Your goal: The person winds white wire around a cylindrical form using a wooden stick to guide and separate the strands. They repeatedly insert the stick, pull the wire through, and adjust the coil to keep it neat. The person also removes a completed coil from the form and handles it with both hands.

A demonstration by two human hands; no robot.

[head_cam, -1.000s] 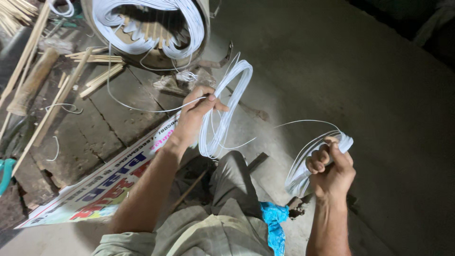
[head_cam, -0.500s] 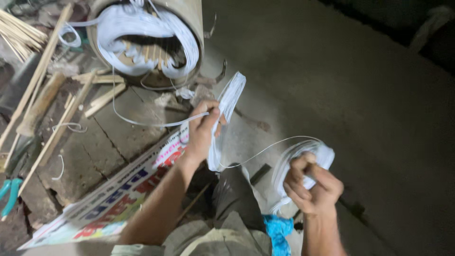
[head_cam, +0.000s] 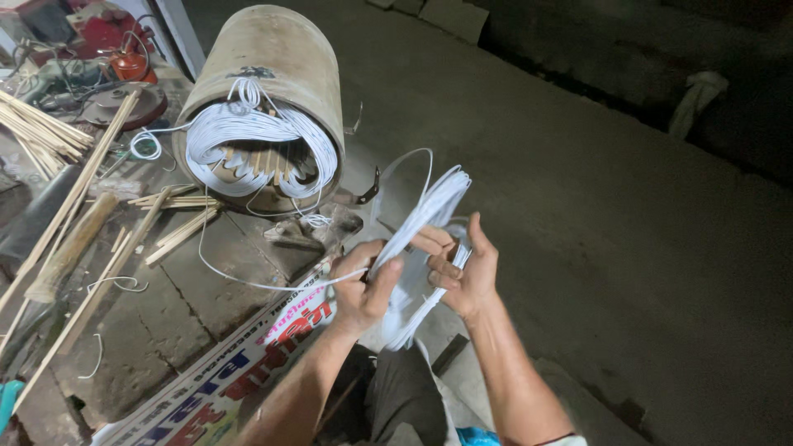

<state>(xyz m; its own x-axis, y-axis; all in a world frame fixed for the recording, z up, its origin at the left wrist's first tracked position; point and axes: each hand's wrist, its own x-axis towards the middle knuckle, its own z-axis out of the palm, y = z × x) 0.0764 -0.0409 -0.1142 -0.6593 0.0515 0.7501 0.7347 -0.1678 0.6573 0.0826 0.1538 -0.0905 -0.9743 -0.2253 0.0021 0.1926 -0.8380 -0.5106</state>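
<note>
Lying on its side at upper left, a large cylindrical motor housing (head_cam: pixel 273 74) faced the viewer, its open end packed with white wire windings (head_cam: pixel 248 144) looped around the inner slots. A printed banner (head_cam: pixel 239 372) lay flat on the stone floor (head_cam: pixel 628 215) below it, running from the lower left edge toward the person's knees. Bundles of thin wooden sticks (head_cam: pixel 49 132) were scattered at far left, beside a thicker wooden handle (head_cam: pixel 70 248). Near centre, both hands held a coil of white wire (head_cam: pixel 421 223), which stood tilted upward between them, well apart from the housing. The left hand (head_cam: pixel 363 289) was closed around the coil's lower part, thumb over the strands. The right hand (head_cam: pixel 467 272) gripped the coil from the other side, fingers curled on the loops. A single white strand (head_cam: pixel 239 281) ran from the left hand across the floor toward the housing.
</note>
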